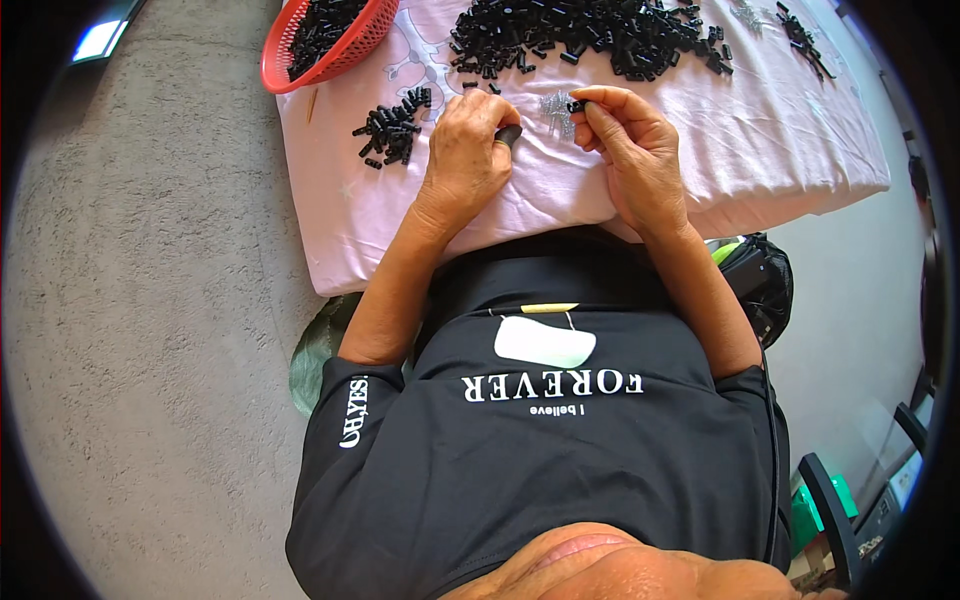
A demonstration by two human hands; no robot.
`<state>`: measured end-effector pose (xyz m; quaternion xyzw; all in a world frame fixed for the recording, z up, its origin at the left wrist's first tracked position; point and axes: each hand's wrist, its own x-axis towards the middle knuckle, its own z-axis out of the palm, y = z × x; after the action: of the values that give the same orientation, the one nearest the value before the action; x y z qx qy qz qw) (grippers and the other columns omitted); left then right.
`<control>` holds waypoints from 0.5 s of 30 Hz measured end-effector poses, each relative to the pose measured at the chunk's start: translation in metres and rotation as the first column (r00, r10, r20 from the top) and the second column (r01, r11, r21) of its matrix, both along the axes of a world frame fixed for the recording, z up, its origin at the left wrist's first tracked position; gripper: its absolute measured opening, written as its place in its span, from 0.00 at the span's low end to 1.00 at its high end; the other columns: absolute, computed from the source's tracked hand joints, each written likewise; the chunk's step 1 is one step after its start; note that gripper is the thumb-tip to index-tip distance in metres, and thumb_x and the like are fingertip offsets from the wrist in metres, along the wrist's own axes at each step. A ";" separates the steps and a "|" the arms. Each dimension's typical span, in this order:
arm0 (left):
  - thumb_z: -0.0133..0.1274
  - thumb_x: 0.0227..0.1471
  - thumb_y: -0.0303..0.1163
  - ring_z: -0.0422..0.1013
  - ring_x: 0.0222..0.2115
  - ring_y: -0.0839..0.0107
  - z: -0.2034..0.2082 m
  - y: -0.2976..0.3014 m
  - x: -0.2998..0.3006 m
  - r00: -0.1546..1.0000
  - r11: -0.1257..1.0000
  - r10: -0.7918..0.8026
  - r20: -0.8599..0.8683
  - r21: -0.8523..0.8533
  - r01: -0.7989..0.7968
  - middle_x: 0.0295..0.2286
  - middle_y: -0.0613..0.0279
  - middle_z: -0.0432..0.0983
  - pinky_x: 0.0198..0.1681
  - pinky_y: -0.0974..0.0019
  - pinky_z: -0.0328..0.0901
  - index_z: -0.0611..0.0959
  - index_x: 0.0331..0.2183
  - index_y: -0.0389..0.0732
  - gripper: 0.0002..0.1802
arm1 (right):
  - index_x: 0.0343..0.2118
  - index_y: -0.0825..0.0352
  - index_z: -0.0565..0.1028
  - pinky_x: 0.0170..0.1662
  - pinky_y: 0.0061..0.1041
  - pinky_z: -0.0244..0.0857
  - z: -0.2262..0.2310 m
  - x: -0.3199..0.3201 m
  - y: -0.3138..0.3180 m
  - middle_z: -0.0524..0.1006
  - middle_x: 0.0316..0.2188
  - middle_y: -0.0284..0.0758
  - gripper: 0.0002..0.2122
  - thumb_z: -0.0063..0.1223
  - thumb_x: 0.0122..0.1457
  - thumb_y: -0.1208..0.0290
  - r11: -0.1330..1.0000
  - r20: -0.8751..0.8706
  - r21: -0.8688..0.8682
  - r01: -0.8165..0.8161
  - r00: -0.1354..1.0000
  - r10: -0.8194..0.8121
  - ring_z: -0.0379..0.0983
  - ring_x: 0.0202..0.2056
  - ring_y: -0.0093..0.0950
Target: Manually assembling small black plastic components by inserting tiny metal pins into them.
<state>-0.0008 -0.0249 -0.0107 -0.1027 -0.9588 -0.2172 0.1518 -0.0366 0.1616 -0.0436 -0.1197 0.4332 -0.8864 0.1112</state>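
My left hand [468,150] is over the pink cloth with its fingers curled together. A dark rounded piece [509,134] shows at its thumb side, perhaps a thumb cover; whatever the fingertips grip is hidden. My right hand [640,150] pinches a small black cylindrical piece [577,106] between thumb and forefinger. Just beside that piece, a small heap of thin silver pins [556,112] lies on the cloth between my hands. A small pile of black cylindrical pieces [390,130] is left of my left hand. Beyond both hands spreads a larger pile of similar pieces [600,35].
A red plastic basket [345,62] holding black pieces stands at the table's far left corner. Pink cloth [340,215] covers the table. More silver pins [747,15] and thin black pieces [805,42] lie far right. A black bag [765,285] is by the table's near right side.
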 end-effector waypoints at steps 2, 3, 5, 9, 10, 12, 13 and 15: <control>0.53 0.41 0.17 0.71 0.33 0.57 0.009 0.005 -0.001 1.000 0.999 -0.024 -0.016 0.032 0.025 0.29 0.55 0.73 0.37 0.59 0.66 0.77 0.29 0.37 0.08 | 0.41 0.73 0.76 0.36 0.14 0.66 0.000 0.000 0.001 0.78 0.30 0.33 0.08 0.50 0.62 0.79 1.000 -0.001 0.002 -0.006 1.000 0.006 0.71 0.29 0.16; 0.52 0.43 0.16 0.71 0.30 0.64 0.016 0.009 0.000 1.000 0.991 -0.003 0.015 0.131 0.001 0.28 0.57 0.74 0.36 0.64 0.67 0.77 0.30 0.36 0.09 | 0.41 0.73 0.76 0.36 0.14 0.66 -0.001 0.000 0.001 0.78 0.30 0.33 0.08 0.50 0.62 0.79 1.000 0.001 0.002 -0.004 1.000 0.004 0.71 0.29 0.16; 0.52 0.48 0.14 0.71 0.28 0.77 0.028 0.019 0.002 0.998 0.946 -0.011 0.064 0.323 -0.010 0.27 0.61 0.75 0.35 0.73 0.67 0.77 0.32 0.34 0.07 | 0.41 0.72 0.77 0.36 0.14 0.66 -0.002 -0.001 0.001 0.78 0.29 0.32 0.08 0.50 0.62 0.79 1.000 -0.003 0.009 -0.001 1.000 0.001 0.71 0.29 0.15; 0.55 0.48 0.14 0.72 0.30 0.78 0.036 0.033 0.002 0.995 0.919 -0.096 0.018 0.385 0.082 0.27 0.61 0.76 0.36 0.73 0.68 0.77 0.33 0.34 0.08 | 0.41 0.72 0.77 0.35 0.13 0.66 -0.002 -0.001 0.001 0.78 0.29 0.32 0.07 0.50 0.62 0.78 1.000 0.001 0.026 -0.012 1.000 0.012 0.71 0.29 0.15; 0.55 0.48 0.14 0.72 0.30 0.78 0.036 0.034 0.002 0.995 0.919 -0.097 0.017 0.384 0.083 0.27 0.61 0.76 0.36 0.73 0.68 0.77 0.33 0.34 0.08 | 0.41 0.72 0.77 0.35 0.13 0.65 -0.002 -0.001 0.001 0.78 0.28 0.31 0.07 0.50 0.62 0.78 0.999 -0.001 0.028 -0.021 1.000 0.021 0.70 0.29 0.15; 0.55 0.48 0.16 0.73 0.30 0.78 0.037 0.037 0.002 0.996 0.932 -0.074 0.056 0.359 0.049 0.28 0.60 0.76 0.36 0.73 0.68 0.78 0.34 0.34 0.08 | 0.40 0.72 0.77 0.35 0.13 0.65 -0.001 -0.001 0.001 0.78 0.28 0.31 0.07 0.50 0.62 0.78 0.999 -0.001 0.030 -0.030 1.000 0.030 0.70 0.29 0.15; 0.55 0.48 0.16 0.73 0.30 0.78 0.038 0.037 0.002 0.996 0.932 -0.075 0.057 0.359 0.050 0.28 0.60 0.76 0.36 0.73 0.68 0.78 0.34 0.34 0.08 | 0.40 0.72 0.77 0.35 0.13 0.65 -0.001 -0.001 0.001 0.77 0.28 0.30 0.07 0.51 0.62 0.78 0.998 -0.009 0.041 -0.042 0.999 0.042 0.70 0.28 0.15; 0.56 0.49 0.16 0.74 0.30 0.77 0.038 0.038 0.002 0.995 0.933 -0.083 0.063 0.355 0.055 0.29 0.60 0.77 0.37 0.73 0.69 0.78 0.33 0.34 0.07 | 0.40 0.71 0.77 0.35 0.14 0.65 0.000 0.000 0.002 0.77 0.27 0.30 0.07 0.51 0.62 0.77 0.997 -0.015 0.053 -0.052 0.998 0.053 0.70 0.28 0.15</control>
<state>0.0015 0.0131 0.0277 -0.0991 -0.9053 -0.3945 0.1228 -0.0368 0.1635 -0.0440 -0.1352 0.4540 -0.8704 0.1340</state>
